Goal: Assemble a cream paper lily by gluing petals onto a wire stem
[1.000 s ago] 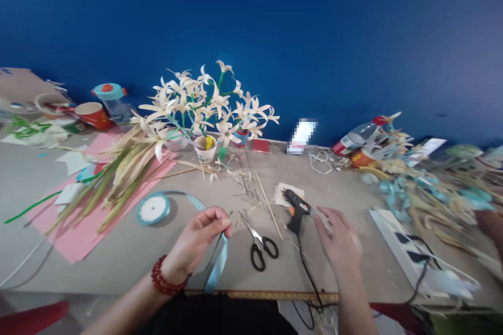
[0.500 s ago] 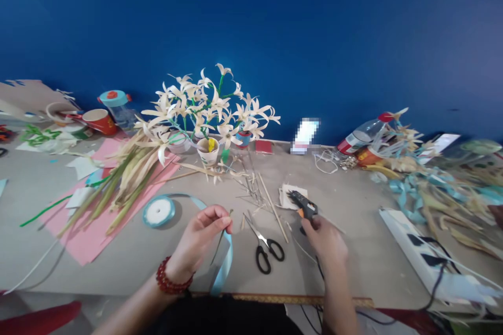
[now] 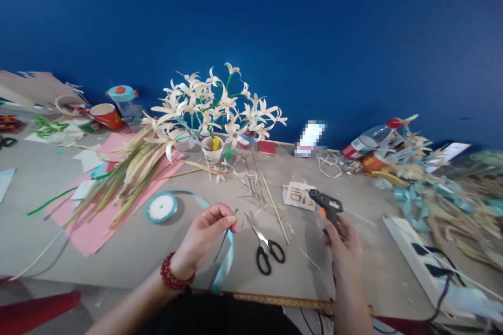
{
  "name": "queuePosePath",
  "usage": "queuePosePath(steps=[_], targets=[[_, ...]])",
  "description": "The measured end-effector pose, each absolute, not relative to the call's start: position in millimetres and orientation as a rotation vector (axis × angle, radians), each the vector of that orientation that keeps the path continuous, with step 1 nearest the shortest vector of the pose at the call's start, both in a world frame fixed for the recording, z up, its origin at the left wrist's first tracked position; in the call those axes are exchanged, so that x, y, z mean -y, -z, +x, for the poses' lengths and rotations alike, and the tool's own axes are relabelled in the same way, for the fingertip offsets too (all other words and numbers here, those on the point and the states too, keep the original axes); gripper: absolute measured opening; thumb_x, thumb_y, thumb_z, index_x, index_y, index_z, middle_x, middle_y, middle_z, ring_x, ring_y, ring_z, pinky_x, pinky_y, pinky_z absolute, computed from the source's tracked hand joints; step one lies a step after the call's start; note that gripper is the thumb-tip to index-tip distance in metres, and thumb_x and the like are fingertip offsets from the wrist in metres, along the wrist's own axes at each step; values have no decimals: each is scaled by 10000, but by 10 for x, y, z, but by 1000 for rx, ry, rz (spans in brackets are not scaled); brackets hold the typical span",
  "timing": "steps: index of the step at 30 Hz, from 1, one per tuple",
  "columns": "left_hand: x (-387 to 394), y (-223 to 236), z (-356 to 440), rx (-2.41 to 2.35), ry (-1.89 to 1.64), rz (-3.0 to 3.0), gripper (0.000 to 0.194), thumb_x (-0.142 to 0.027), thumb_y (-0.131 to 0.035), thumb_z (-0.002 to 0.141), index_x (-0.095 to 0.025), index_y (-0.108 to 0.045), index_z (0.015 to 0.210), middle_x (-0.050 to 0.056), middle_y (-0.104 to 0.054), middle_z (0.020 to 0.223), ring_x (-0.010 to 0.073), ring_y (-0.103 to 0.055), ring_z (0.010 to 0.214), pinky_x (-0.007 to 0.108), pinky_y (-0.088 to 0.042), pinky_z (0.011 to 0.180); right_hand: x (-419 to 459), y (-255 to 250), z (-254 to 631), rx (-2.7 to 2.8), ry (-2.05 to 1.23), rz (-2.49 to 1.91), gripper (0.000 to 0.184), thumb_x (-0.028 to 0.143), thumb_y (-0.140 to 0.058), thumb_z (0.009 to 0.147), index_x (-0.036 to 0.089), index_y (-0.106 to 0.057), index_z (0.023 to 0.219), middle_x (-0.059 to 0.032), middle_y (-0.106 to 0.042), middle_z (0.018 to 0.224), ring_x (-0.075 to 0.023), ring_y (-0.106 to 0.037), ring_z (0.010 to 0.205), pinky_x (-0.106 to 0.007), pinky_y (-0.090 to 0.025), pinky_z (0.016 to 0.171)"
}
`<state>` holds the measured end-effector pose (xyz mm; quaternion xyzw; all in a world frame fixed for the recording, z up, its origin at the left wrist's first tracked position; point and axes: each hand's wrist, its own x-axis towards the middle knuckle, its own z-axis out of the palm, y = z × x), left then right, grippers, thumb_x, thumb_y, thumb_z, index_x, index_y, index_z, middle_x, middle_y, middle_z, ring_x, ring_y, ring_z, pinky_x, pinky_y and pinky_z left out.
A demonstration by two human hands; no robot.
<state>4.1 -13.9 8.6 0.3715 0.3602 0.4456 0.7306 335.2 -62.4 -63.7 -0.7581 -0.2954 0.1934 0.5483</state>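
My left hand [image 3: 214,230], with a red bead bracelet at the wrist, is closed in a pinch on a thin dark green stem [image 3: 220,247]. A light blue ribbon [image 3: 225,267] hangs under the same fingers, and its other end runs back to a ribbon spool [image 3: 161,207] lying flat. My right hand [image 3: 342,241] is wrapped round the handle of a black hot glue gun [image 3: 329,205]. The gun's nozzle points left over a small printed paper square [image 3: 296,196]. Black-handled scissors [image 3: 268,246] lie slightly open between my hands.
Pale handmade flowers [image 3: 220,104] stand in cups at the back. Dried husks [image 3: 129,183] lie on pink paper [image 3: 92,238] at left. Thin sticks [image 3: 275,207] lie mid-table. A white power strip [image 3: 412,251], cords, a plastic bottle [image 3: 367,141] and husk scraps fill the right side.
My right hand has shifted right with the glue gun, uncovering the print on the paper square. My left hand keeps its pinch almost unmoved. The view has turned slightly.
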Motion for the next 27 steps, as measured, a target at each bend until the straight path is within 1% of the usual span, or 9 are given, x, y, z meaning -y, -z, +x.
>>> queuePosePath(steps=[2, 5, 9, 11, 14, 17, 20, 24, 27], targets=[[142, -75, 49, -783, -978, 821, 144, -250, -702, 838, -161, -640, 744, 3, -651, 659, 117, -554, 674, 246, -411, 709, 640, 588, 3392, 607, -387, -1663, 693, 517, -792, 644, 171, -568, 1201, 40, -598, 753, -85, -516, 516, -217, -440, 491], [145, -62, 60, -767, -976, 817, 139, -248, -698, 842, -163, -644, 747, 5, -653, 665, 117, -555, 674, 246, -412, 707, 651, 498, 3441, 496, -399, -1538, 656, 463, -860, 558, 182, -599, 1090, 33, -617, 790, -91, -563, 546, -226, -484, 515], [140, -64, 57, -773, -983, 827, 134, -243, -690, 850, -164, -647, 751, 9, -653, 669, 122, -558, 679, 248, -415, 710, 645, 360, 3493, 554, -452, -1621, 570, 428, -877, 495, 173, -589, 916, 27, -619, 747, -115, -589, 552, -240, -513, 508], [138, -68, 51, -773, -985, 837, 134, -241, -690, 850, -164, -647, 750, 11, -653, 670, 124, -560, 682, 248, -417, 711, 626, 270, 3511, 638, -485, -1661, 517, 433, -851, 537, 181, -567, 888, 22, -628, 715, -140, -606, 555, -259, -523, 497], [139, -66, 49, -764, -987, 835, 131, -242, -694, 846, -164, -648, 751, 11, -653, 667, 125, -562, 679, 245, -419, 705, 558, 96, 3529, 863, -652, -1676, 434, 444, -768, 670, 189, -561, 953, 11, -645, 690, -151, -596, 500, -282, -519, 453], [140, -61, 53, -770, -993, 826, 126, -240, -699, 841, -163, -649, 754, 11, -654, 664, 123, -562, 673, 243, -422, 702, 425, -91, 3538, 1007, -778, -1651, 385, 407, -714, 741, 178, -573, 1016, 31, -604, 608, -106, -496, 384, -235, -418, 373], [141, -61, 56, -767, -997, 819, 127, -245, -703, 837, -161, -649, 758, 14, -659, 668, 123, -570, 674, 243, -428, 701, 224, -207, 3523, 1011, -931, -1558, 345, 399, -667, 774, 178, -567, 1019, 44, -570, 570, -91, -459, 369, -209, -354, 356], [142, -77, 40, -772, -1013, 806, 120, -248, -707, 834, -167, -648, 767, 7, -663, 666, 117, -578, 675, 236, -431, 701, -54, -191, 3428, 1124, -1002, -1665, 309, 386, -684, 738, 165, -595, 934, 44, -578, 538, -78, -439, 371, -189, -335, 355], [131, -92, 11, -789, -1025, 813, 119, -247, -711, 829, -168, -652, 761, 3, -662, 658, 114, -580, 667, 235, -433, 701, -189, -106, 3318, 1132, -1103, -1648, 321, 415, -639, 771, 159, -601, 960, 36, -595, 541, -79, -430, 359, -194, -321, 352]])
